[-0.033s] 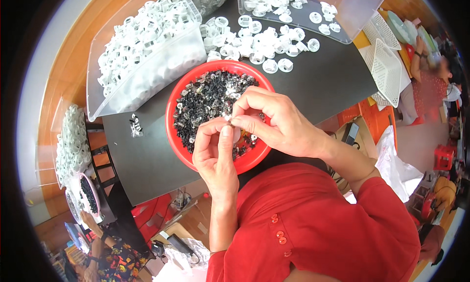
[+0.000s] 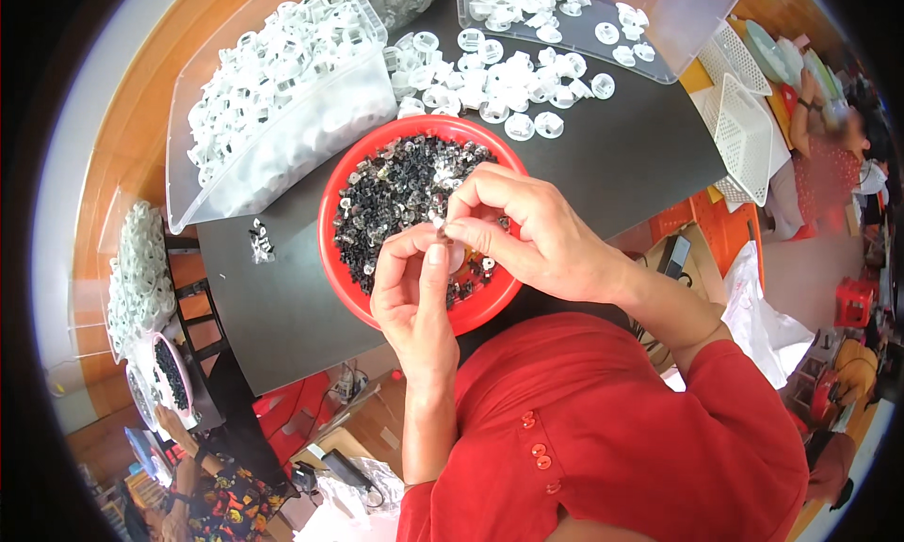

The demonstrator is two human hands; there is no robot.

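My left hand (image 2: 411,292) and my right hand (image 2: 539,236) meet over the near right part of a red bowl (image 2: 328,226). Thumb and forefinger of each hand pinch a tiny pale piece (image 2: 440,223) between them. The fingertips cover most of it, so its kind cannot be made out. Below the fingers a round whitish disc (image 2: 456,258) shows partly; whether it is held or lies in the bowl is unclear. Many small black and metallic parts (image 2: 391,198) fill the bowl, with a few orange bits near my fingers.
A clear bin (image 2: 202,198) heaped with white plastic pieces stands at the left. Loose white round pieces (image 2: 521,126) lie behind the bowl, before another clear bin (image 2: 659,64). Small pieces (image 2: 261,242) sit left on the dark table (image 2: 282,325). Other people work at both sides.
My fingertips have shifted very slightly around the tiny piece. Everything else looks the same.
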